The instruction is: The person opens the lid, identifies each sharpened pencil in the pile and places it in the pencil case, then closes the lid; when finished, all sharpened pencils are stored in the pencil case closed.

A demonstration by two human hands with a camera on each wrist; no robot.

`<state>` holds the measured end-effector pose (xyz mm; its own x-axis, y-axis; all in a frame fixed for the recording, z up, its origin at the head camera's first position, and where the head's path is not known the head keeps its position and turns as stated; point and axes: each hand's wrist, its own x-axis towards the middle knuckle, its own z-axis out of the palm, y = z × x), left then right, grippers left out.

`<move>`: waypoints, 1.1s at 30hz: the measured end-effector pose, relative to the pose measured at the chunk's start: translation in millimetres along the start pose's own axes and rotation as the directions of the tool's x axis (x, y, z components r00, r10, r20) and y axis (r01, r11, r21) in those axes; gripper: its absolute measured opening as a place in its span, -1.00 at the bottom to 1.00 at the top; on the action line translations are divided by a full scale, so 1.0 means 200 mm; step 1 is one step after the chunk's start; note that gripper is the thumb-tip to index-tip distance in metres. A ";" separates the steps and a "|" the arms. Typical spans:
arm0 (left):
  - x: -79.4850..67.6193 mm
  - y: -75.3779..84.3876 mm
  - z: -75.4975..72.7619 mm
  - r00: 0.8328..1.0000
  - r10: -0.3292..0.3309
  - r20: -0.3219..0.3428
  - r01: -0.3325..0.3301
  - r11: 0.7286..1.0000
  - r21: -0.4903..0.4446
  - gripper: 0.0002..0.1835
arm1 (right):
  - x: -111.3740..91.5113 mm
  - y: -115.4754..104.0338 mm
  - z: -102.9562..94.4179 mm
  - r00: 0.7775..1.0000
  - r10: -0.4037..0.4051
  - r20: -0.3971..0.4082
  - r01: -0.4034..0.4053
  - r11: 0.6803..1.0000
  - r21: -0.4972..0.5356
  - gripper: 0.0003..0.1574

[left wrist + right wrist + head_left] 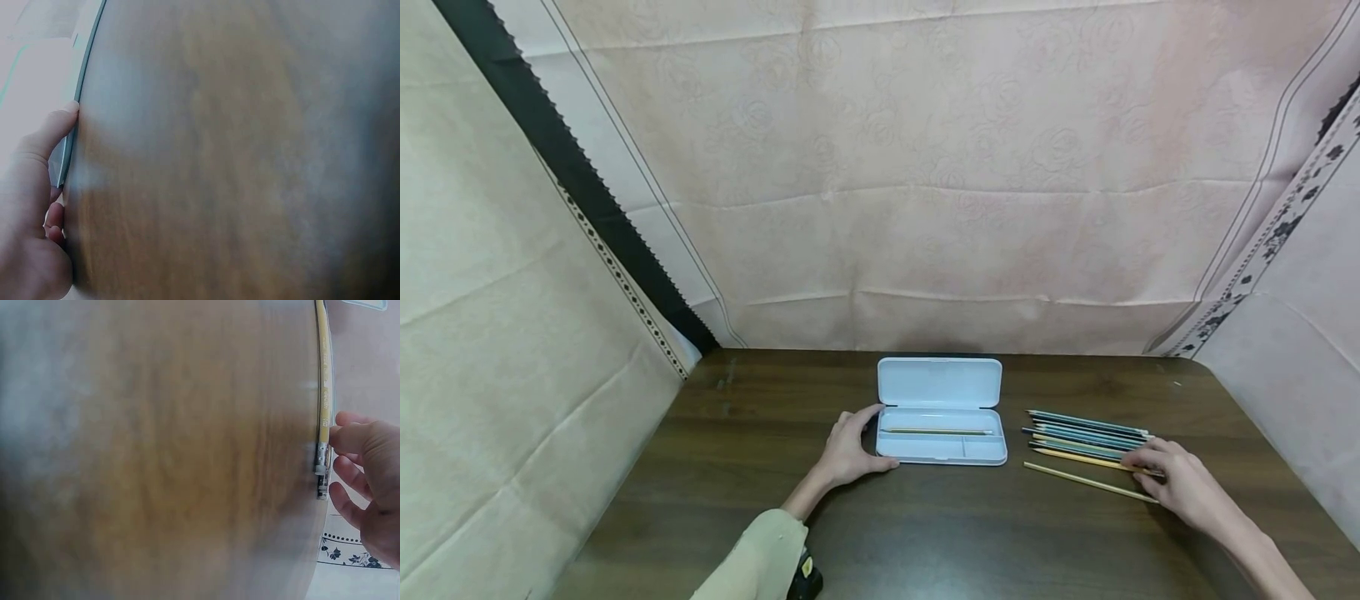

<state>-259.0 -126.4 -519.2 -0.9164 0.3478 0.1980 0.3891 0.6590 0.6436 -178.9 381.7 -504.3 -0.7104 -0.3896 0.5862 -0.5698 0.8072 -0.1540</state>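
A light-blue pencil case [917, 451] lies with its lid [940, 382] raised at the back; one pencil [936, 432] is in its long rear compartment. My left hand [848, 450] grips the case's left end, thumb at the front edge and fingers toward the back corner. To the right, several pencils [1078, 432] lie side by side in a loose bunch, blue-green, dark and yellow. My right hand [1176, 479] is at their right ends, thumb and fingertips pinching a pencil near its dark end. A yellow pencil [324, 394], apart in front, partly covers that contact in the right wrist view.
The brown wooden table [925, 533] carries the case and pencils. Pale patterned cloth [940, 183] hangs behind it, with more cloth [535, 350] at the left and right sides. A black device [806, 575] sits at the left wrist below the sleeve.
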 end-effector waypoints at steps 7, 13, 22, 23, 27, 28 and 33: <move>0.00 0.00 0.00 1.000 0.002 -0.001 -0.002 1.000 0.005 0.00 | 0.01 0.01 0.00 1.000 -0.017 0.019 0.017 1.000 0.025 -0.47; 0.00 0.00 0.00 1.000 -0.004 0.007 0.004 1.000 0.005 -0.01 | 0.01 0.00 0.00 0.999 -0.008 0.039 0.007 1.000 0.017 -0.49; 0.00 0.00 0.00 1.000 0.002 -0.004 -0.002 1.000 0.002 -0.01 | 0.01 0.00 -0.01 0.997 0.024 0.078 -0.025 1.000 0.012 -0.49; 0.00 0.00 0.00 1.000 0.000 -0.002 0.000 1.000 0.002 -0.01 | 0.01 0.00 -0.01 0.996 0.025 0.081 -0.026 1.000 0.014 -0.49; 0.00 0.01 0.00 1.000 -0.009 0.005 0.009 1.000 -0.001 -0.01 | 0.02 0.00 -0.01 0.997 0.014 0.077 -0.016 1.000 0.024 -0.49; 0.00 0.01 0.00 1.000 -0.011 0.007 0.011 1.000 0.000 -0.01 | 0.02 0.00 -0.01 0.997 0.010 0.076 -0.012 1.000 0.025 -0.48; 0.00 0.01 0.00 1.000 -0.014 0.010 0.014 1.000 0.002 -0.01 | 0.05 -0.02 -0.01 0.998 -0.010 0.061 0.007 0.999 0.047 -0.46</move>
<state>-258.5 -126.4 -518.0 -0.9207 0.3455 0.1813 0.3766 0.6652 0.6447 -183.0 374.8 -495.8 -0.7286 -0.4240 0.5379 -0.5936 0.7827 -0.1870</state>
